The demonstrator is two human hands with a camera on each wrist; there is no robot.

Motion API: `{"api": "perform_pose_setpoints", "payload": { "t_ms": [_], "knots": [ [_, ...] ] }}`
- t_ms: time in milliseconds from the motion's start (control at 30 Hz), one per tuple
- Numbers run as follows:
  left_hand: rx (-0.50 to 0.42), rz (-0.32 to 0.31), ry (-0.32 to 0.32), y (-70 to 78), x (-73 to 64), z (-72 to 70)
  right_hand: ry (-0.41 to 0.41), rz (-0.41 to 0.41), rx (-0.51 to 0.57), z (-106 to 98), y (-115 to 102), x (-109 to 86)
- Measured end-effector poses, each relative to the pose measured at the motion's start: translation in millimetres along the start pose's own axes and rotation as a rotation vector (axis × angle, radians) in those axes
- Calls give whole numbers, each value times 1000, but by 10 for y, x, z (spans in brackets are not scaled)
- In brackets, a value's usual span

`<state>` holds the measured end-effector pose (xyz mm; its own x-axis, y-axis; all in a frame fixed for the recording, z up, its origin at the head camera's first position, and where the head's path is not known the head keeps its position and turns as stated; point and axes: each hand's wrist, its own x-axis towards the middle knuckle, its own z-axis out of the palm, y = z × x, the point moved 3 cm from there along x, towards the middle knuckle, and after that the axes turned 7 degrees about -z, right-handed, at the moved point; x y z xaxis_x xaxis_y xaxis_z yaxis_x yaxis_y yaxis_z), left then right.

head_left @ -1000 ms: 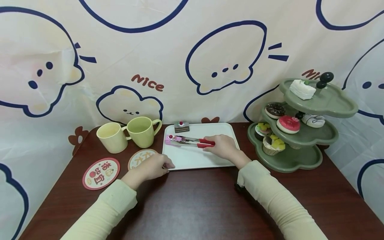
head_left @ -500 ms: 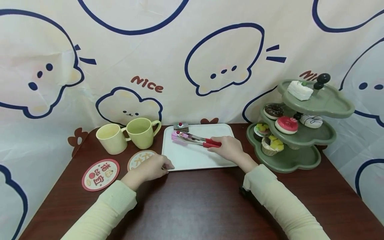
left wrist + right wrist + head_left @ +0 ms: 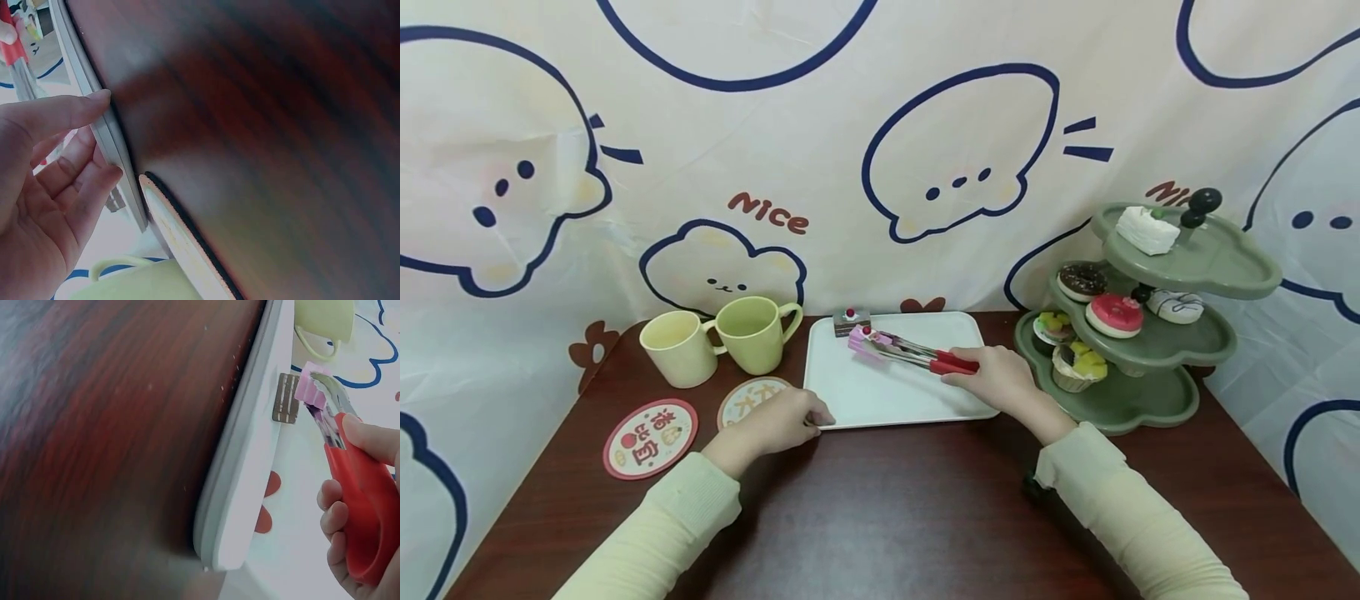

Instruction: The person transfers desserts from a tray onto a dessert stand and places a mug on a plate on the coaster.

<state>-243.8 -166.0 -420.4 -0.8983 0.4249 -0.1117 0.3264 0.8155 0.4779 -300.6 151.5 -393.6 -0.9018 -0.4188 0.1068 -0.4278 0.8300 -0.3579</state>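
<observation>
My right hand (image 3: pixel 1000 379) grips red-handled metal tongs (image 3: pixel 917 354), its fingers wrapped round the handle. Between the tong tips is a small pink cake slice (image 3: pixel 863 342) with a red berry on top, held over the white tray (image 3: pixel 910 400). In the right wrist view the pink slice (image 3: pixel 310 386) appears raised above the tray's rim. A chocolate layer cake (image 3: pixel 852 323) sits at the tray's back left corner, just behind the pink slice. My left hand (image 3: pixel 786 418) holds the tray's near left corner; in the left wrist view, thumb and fingertips (image 3: pixel 100 97) lie against the rim.
Two yellow-green mugs (image 3: pixel 754 333) stand left of the tray, with a red-rimmed coaster (image 3: pixel 651 439) and another coaster (image 3: pixel 747 396) in front. At right, a green three-tier stand (image 3: pixel 1195 258) bears donuts, cupcakes and a white cake. A patterned cloth hangs behind.
My right hand has moved rightward with the tongs and the pink cake slice, which has shifted right from the tray's left edge. My left hand has stayed at the tray's corner.
</observation>
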Motion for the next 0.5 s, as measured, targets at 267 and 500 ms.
{"api": "perform_pose_setpoints", "payload": {
  "t_ms": [267,500],
  "knots": [
    [-4,-1,2,-4,-3,-2,2,-16,-22,-180,78,-132],
    [-6,11,6,2,-5,-4,8,-12,-38,-352,134,-268]
  ]
}}
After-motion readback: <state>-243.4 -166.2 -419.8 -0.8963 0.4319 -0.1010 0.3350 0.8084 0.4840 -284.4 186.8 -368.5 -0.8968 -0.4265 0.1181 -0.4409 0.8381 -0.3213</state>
